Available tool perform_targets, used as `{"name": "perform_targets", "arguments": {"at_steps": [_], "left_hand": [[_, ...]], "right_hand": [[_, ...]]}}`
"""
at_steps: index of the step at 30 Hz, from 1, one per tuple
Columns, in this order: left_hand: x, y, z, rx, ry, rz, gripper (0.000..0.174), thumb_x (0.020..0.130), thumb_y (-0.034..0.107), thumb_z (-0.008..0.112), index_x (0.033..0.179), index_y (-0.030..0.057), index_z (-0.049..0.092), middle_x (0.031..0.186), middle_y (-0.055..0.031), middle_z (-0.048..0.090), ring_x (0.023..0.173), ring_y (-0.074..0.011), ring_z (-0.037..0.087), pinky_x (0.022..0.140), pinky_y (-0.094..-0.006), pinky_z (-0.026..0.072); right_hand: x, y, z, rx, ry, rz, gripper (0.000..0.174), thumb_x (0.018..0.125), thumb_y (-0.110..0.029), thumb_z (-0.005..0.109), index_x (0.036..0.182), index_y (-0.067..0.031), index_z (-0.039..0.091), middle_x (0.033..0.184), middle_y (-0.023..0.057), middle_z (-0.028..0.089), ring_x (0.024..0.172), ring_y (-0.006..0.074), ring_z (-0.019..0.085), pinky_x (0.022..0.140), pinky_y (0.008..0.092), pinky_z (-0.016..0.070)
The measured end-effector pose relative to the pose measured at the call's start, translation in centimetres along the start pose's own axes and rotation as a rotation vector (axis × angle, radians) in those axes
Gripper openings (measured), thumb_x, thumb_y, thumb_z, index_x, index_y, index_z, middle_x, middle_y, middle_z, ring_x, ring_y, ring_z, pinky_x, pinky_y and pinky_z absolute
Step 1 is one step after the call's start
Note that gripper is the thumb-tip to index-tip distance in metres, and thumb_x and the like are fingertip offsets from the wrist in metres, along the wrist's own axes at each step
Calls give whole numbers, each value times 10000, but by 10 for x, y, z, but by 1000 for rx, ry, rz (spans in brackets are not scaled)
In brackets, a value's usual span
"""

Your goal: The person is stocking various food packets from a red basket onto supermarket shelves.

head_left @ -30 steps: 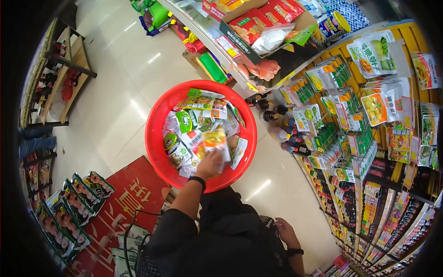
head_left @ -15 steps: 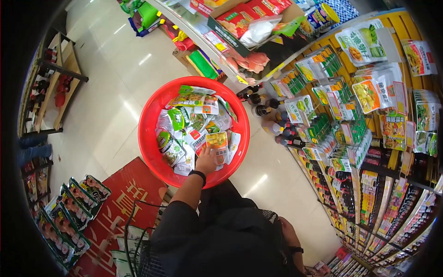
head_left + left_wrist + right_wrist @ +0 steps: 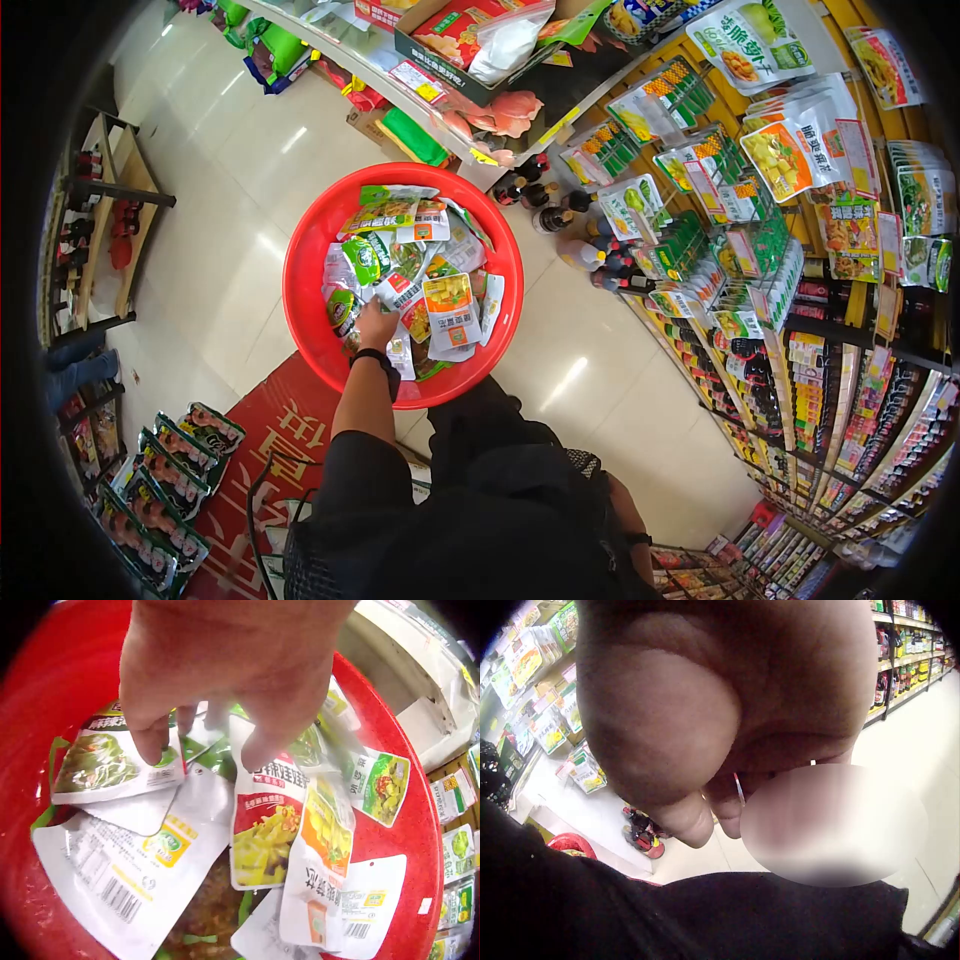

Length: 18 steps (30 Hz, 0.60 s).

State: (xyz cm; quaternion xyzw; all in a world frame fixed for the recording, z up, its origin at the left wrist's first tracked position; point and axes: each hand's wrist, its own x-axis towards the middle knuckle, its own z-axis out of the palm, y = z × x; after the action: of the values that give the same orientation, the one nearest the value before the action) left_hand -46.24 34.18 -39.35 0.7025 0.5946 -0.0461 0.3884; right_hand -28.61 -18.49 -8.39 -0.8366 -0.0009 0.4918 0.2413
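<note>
A round red plastic basin (image 3: 305,340) on the floor holds many food packets. My left hand (image 3: 376,325) reaches into its left part, thumb and fingers apart with fingertips down among the packets. In the left wrist view, its fingers touch a packet with green vegetables (image 3: 101,761), and the thumb is at a red-and-white packet (image 3: 259,844). A white packet with an orange and yellow front (image 3: 452,308) lies on top, right of the hand. My right hand (image 3: 727,690) hangs loosely at my side, holding nothing, with a ring on one finger.
Hanging packets fill the yellow rack (image 3: 815,200) at the right, above shelves of bottles (image 3: 800,400). Several dark bottles (image 3: 553,220) stand on the floor right of the basin. A display counter (image 3: 500,150) juts in behind. A red mat (image 3: 265,430) lies front left.
My left hand has left the orange and yellow packet, which now lies in the basin's right part, and moved left to other packets. The right hand stays at my side.
</note>
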Motion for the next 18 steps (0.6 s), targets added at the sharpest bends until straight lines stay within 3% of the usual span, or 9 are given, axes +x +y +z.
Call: {"name": "perform_targets", "arguments": {"at_steps": [2,3,8,11,12,13,14,16,18], "left_hand": [[7,10,11,-266,-85,24,626,686,264,737,1240,18,583,1242,-277,541,1147,-391,549,981,-456,454],[6,15,33,-265,50,56,590,699,261,742,1241,76,600,1111,-242,614,1085,-369,595,974,-446,462],[-23,60,39,-159,144,-59,323,724,291,762,1011,147,735,1357,-267,434,1205,-425,508,1034,-426,424],[-24,64,40,-371,217,-76,197,692,260,740,801,96,751,1358,-341,423,1229,-449,475,1079,-454,371],[-17,57,51,-271,264,-44,201,687,238,723,803,76,744,1272,-322,528,1186,-445,495,1052,-462,386],[16,24,80,-270,37,-23,169,682,187,694,783,57,732,1013,-243,666,1126,-425,517,1005,-470,402],[24,20,94,-180,217,58,100,673,128,664,714,41,689,783,-166,677,969,-382,580,910,-467,443],[33,17,103,-379,180,109,11,641,48,628,647,46,619,724,-117,654,686,-328,607,774,-443,474],[24,21,79,-179,156,279,77,647,85,612,675,30,658,689,-125,670,709,-347,621,766,-445,480]], "right_hand": [[-3,-17,4,8,-34,-13,271,964,-181,561,1195,-53,618,1035,104,692,973,189,644,868,326,491],[-6,-35,5,-32,-44,-48,273,965,-179,562,1201,-53,614,1037,104,691,976,190,643,871,328,491],[6,-25,5,-88,-41,-124,297,964,-165,574,1241,-59,595,1030,98,689,963,184,637,868,333,493],[10,-17,4,-106,-32,-98,315,967,-167,572,1262,-55,583,1045,101,687,938,185,637,848,341,505],[13,-12,5,-86,-52,-70,322,970,-173,568,1268,-53,579,1059,106,687,929,190,639,841,345,510],[14,-11,4,-62,-57,-51,328,973,-178,565,1275,-51,575,1072,112,688,920,195,641,833,350,515],[12,-12,4,-187,-35,-95,345,974,-202,561,1283,-50,570,1072,118,690,909,201,643,821,355,520],[9,-20,7,-219,-11,-77,382,973,-247,553,1301,-53,560,1060,124,697,898,210,648,816,355,520],[0,-36,10,-178,-31,-28,415,966,-276,546,1320,-59,549,1041,118,705,911,209,654,832,335,511]]}}
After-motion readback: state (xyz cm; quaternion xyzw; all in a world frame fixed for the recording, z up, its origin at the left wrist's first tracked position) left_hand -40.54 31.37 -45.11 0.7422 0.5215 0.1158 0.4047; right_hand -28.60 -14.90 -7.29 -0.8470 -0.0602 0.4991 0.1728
